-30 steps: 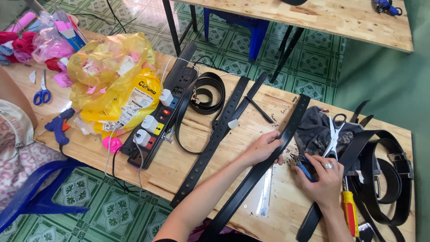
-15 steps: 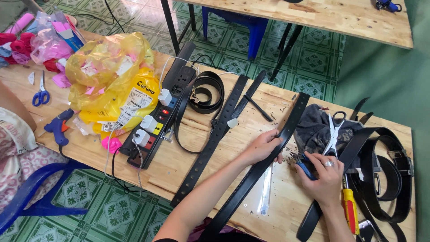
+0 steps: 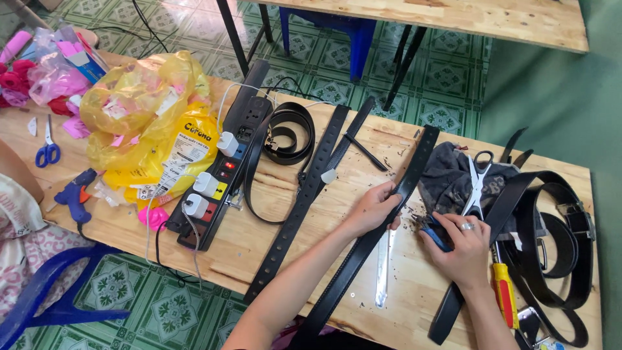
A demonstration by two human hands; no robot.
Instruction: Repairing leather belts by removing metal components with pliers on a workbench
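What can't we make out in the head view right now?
- Blue-handled tool: working end hidden under the right hand; type unclear.
- Black belt: the stretch under the left hand is covered; lower end cut off by the bottom edge.
- Screwdriver: tip cut off at the bottom edge.
- Dark specks on the table: too small to identify.

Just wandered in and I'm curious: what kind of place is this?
Likely a small craft workshop for belts. Black belts lie across a wooden table, with scissors and a screwdriver close by.
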